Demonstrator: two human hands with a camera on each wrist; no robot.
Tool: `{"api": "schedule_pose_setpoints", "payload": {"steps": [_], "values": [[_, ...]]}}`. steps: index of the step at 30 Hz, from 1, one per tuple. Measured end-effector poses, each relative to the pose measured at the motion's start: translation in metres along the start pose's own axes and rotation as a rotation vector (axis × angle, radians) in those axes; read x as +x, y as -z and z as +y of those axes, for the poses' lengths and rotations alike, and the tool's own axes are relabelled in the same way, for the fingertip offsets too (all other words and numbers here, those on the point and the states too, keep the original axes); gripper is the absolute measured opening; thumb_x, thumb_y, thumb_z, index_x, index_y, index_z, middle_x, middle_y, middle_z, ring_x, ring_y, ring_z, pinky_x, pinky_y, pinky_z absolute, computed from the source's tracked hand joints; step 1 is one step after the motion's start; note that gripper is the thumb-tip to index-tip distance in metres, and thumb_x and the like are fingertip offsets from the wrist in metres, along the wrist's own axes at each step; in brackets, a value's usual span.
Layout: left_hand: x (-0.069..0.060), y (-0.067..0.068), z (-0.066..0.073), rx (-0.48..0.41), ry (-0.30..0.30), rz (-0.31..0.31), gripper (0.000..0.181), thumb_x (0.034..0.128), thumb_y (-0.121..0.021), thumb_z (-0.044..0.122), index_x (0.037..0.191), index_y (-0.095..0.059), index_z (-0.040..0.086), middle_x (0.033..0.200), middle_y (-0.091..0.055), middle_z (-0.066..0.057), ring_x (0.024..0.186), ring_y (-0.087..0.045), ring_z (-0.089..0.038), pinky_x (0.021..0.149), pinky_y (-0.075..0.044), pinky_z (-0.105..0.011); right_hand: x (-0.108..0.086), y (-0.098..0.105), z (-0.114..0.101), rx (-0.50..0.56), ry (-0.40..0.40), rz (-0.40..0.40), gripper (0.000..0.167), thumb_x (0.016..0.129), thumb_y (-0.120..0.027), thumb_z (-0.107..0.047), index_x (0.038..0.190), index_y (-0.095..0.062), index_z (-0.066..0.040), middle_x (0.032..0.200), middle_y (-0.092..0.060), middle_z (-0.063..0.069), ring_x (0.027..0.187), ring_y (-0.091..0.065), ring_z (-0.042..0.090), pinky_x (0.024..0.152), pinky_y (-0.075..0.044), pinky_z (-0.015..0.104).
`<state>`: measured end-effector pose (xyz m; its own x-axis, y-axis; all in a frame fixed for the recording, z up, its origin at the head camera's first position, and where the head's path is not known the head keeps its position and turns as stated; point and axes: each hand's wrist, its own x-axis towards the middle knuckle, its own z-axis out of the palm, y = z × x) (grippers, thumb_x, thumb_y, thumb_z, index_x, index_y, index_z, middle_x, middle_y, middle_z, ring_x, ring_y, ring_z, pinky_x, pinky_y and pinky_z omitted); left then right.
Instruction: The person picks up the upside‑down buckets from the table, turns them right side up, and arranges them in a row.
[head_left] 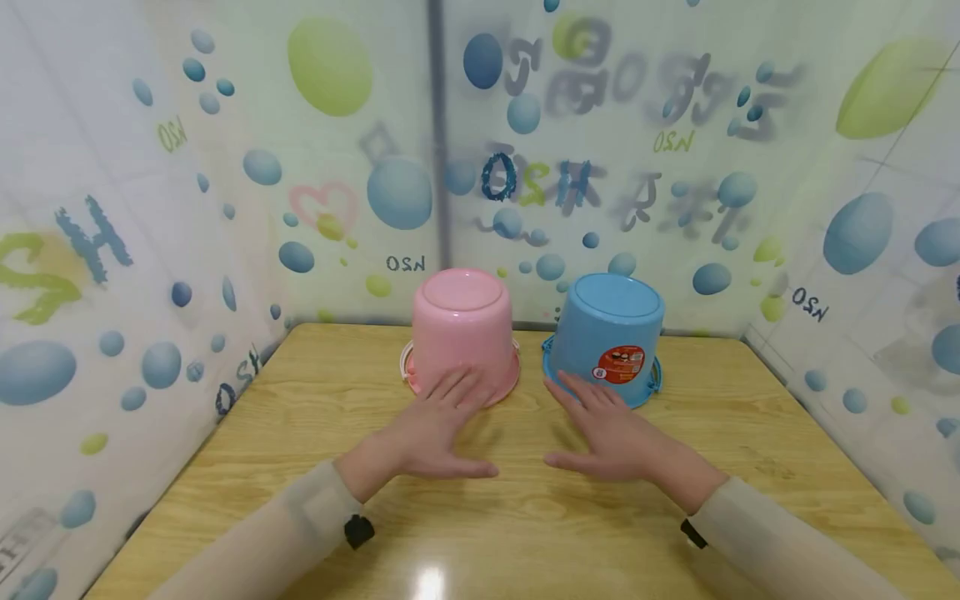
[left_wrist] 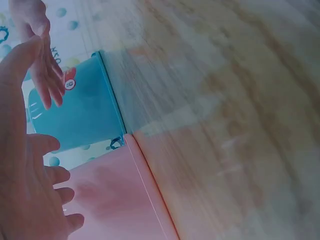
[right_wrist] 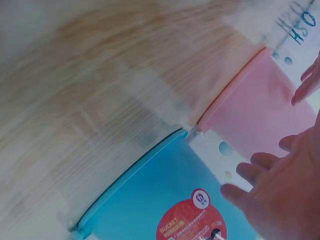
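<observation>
Two buckets stand upside down on the wooden table: a pink bucket (head_left: 465, 333) on the left and a light blue bucket (head_left: 606, 329) with a red label on the right. My left hand (head_left: 442, 429) is in front of the pink bucket, fingers extended and thumb spread. In front of the blue bucket my right hand (head_left: 611, 429) has its fingers stretched out too. Neither hand holds anything. The left wrist view shows the left fingers (left_wrist: 59, 175) beside the pink bucket (left_wrist: 115, 195); whether they touch it I cannot tell.
The wooden table (head_left: 300, 400) reaches back to a wall covering (head_left: 360, 250) with blue and green dots and lettering. Similar patterned walls rise on the left and right. White and blue handles lie around the bucket rims at table level.
</observation>
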<state>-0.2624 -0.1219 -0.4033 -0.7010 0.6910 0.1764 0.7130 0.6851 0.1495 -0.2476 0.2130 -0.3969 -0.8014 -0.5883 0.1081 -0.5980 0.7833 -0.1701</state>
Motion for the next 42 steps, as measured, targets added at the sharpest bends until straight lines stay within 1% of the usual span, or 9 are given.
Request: {"api": "schedule_pose_setpoints", "payload": {"steps": [2, 6, 11, 19, 25, 28, 31, 38, 42], "values": [[-0.002, 0.001, -0.003, -0.030, -0.007, 0.021, 0.113, 0.0917, -0.070, 0.078, 0.176, -0.029, 0.015, 0.183, -0.022, -0.017, 0.171, -0.017, -0.040, 0.136, -0.025, -0.063, 0.007, 0.001, 0.000, 0.057, 0.003, -0.019, 0.105, 0.101, -0.062, -0.074, 0.178, -0.016, -0.019, 0.182, -0.025, 0.019, 0.165, -0.032, 0.046, 0.129, -0.033, 0.072], [-0.007, 0.004, -0.011, -0.076, -0.004, 0.073, 0.109, 0.0929, -0.075, 0.071, 0.174, -0.033, 0.011, 0.180, -0.030, -0.019, 0.166, -0.032, -0.041, 0.130, -0.037, -0.064, 0.025, 0.003, -0.002, 0.197, -0.003, -0.063, 0.110, 0.099, -0.071, -0.069, 0.178, -0.014, -0.018, 0.180, -0.026, 0.021, 0.163, -0.036, 0.047, 0.127, -0.039, 0.069], [-0.017, 0.012, -0.022, -0.097, 0.045, 0.100, 0.106, 0.0937, -0.076, 0.068, 0.173, -0.035, 0.011, 0.179, -0.033, -0.018, 0.156, -0.047, -0.045, 0.122, -0.045, -0.067, 0.047, 0.003, -0.003, 0.333, -0.066, -0.135, 0.115, 0.097, -0.075, -0.067, 0.179, -0.005, -0.024, 0.181, -0.021, 0.019, 0.167, -0.027, 0.044, 0.129, -0.036, 0.067], [-0.035, 0.019, -0.049, -0.131, 0.161, 0.115, 0.105, 0.0953, -0.076, 0.067, 0.175, -0.031, 0.017, 0.181, -0.029, -0.015, 0.161, -0.040, -0.047, 0.124, -0.043, -0.067, 0.081, 0.003, 0.004, 0.365, -0.139, -0.160, 0.117, 0.100, -0.076, -0.059, 0.179, 0.003, -0.023, 0.185, -0.006, 0.020, 0.172, -0.011, 0.043, 0.134, -0.026, 0.067], [-0.041, 0.019, -0.074, -0.168, 0.274, 0.112, 0.106, 0.0959, -0.074, 0.069, 0.177, -0.026, 0.020, 0.179, -0.032, -0.021, 0.158, -0.042, -0.051, 0.121, -0.045, -0.070, 0.102, -0.001, 0.014, 0.393, -0.189, -0.158, 0.120, 0.100, -0.075, -0.062, 0.178, 0.005, -0.019, 0.185, -0.004, 0.019, 0.172, -0.005, 0.044, 0.136, -0.020, 0.066], [-0.038, 0.016, -0.087, -0.202, 0.331, 0.088, 0.111, 0.0952, -0.073, 0.073, 0.178, -0.020, 0.020, 0.178, -0.031, -0.025, 0.158, -0.041, -0.053, 0.122, -0.043, -0.071, 0.113, -0.006, 0.017, 0.407, -0.204, -0.155, 0.120, 0.100, -0.076, -0.060, 0.178, 0.004, -0.016, 0.186, -0.004, 0.017, 0.172, -0.004, 0.042, 0.137, -0.019, 0.065], [-0.032, 0.013, -0.098, -0.239, 0.370, 0.051, 0.117, 0.0942, -0.073, 0.074, 0.179, -0.013, 0.020, 0.178, -0.028, -0.027, 0.159, -0.038, -0.054, 0.124, -0.040, -0.072, 0.123, -0.011, 0.020, 0.427, -0.215, -0.149, 0.121, 0.099, -0.077, -0.058, 0.178, 0.003, -0.014, 0.186, -0.004, 0.016, 0.173, -0.004, 0.041, 0.137, -0.018, 0.065], [-0.009, 0.002, -0.117, -0.295, 0.394, -0.006, 0.133, 0.0901, -0.079, 0.073, 0.178, -0.001, 0.010, 0.177, -0.023, -0.034, 0.161, -0.033, -0.057, 0.128, -0.034, -0.072, 0.137, -0.021, 0.019, 0.470, -0.206, -0.140, 0.130, 0.094, -0.086, -0.049, 0.177, 0.007, -0.012, 0.186, -0.002, 0.018, 0.173, -0.005, 0.041, 0.138, -0.016, 0.063], [-0.002, -0.003, -0.124, -0.345, 0.424, -0.039, 0.140, 0.0871, -0.085, 0.069, 0.177, 0.008, 0.014, 0.180, -0.017, -0.031, 0.164, -0.027, -0.054, 0.132, -0.029, -0.069, 0.144, -0.023, 0.018, 0.502, -0.190, -0.127, 0.135, 0.091, -0.091, -0.042, 0.177, 0.009, -0.013, 0.185, -0.005, 0.019, 0.172, -0.009, 0.041, 0.138, -0.018, 0.062]]}}
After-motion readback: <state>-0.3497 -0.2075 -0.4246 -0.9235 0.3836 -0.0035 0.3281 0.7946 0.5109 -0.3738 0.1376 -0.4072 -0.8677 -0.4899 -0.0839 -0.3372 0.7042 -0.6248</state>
